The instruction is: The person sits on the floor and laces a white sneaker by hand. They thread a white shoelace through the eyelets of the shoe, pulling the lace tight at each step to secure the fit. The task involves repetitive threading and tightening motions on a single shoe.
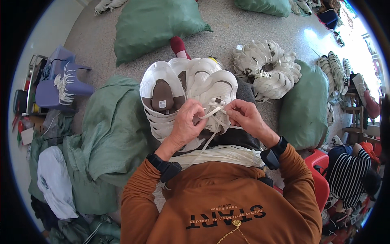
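Note:
On my lap lies a white shoe upper [221, 86] with a mesh toe, its toe pointing away from me. My left hand [185, 124] is closed at the left of its lacing, pinching a flat white shoelace [208, 142]. From the right, my right hand [248, 120] pinches a part of the same lace near the eyelets. One lace end hangs down toward my waist. To the left sits a stack of white uppers [148, 77] with brown lining, a small white label inside the top one. Across my lap lies a bundle of loose white laces [227, 155].
Green woven sacks [158, 26] stand ahead and on both sides. A ring of white uppers [280, 77] lies on the floor at the right front. A purple stool [61, 91] holds laces at the left. A person in stripes [345, 175] sits beyond a red chair [319, 166].

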The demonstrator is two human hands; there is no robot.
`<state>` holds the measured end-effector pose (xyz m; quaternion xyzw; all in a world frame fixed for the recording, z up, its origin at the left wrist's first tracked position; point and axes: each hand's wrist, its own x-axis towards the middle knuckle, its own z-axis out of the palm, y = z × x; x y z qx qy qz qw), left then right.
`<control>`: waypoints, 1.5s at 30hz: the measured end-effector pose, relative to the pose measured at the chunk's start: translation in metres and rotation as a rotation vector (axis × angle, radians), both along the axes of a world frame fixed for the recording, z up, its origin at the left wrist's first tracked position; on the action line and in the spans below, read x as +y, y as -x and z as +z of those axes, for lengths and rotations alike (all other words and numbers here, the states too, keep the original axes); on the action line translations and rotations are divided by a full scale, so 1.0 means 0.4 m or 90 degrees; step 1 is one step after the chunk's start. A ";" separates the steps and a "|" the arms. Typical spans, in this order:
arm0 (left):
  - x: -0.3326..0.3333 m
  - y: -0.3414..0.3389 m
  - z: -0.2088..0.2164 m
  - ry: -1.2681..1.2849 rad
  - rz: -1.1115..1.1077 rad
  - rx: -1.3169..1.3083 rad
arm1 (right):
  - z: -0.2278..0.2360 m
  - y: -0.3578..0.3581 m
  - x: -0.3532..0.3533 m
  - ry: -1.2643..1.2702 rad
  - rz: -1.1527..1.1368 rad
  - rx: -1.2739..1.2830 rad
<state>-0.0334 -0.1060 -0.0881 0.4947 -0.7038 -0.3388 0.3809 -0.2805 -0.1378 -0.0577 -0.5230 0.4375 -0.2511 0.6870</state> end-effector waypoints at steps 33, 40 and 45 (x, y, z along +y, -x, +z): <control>-0.048 0.070 0.028 0.294 0.009 -0.216 | -0.005 -0.020 0.038 -0.050 -0.104 -0.116; -0.053 0.055 0.027 0.211 -0.014 -0.093 | 0.017 -0.055 0.034 -0.016 -0.103 -0.055; -0.068 0.020 0.031 -0.024 0.018 0.050 | -0.005 -0.047 0.028 0.113 -0.056 0.105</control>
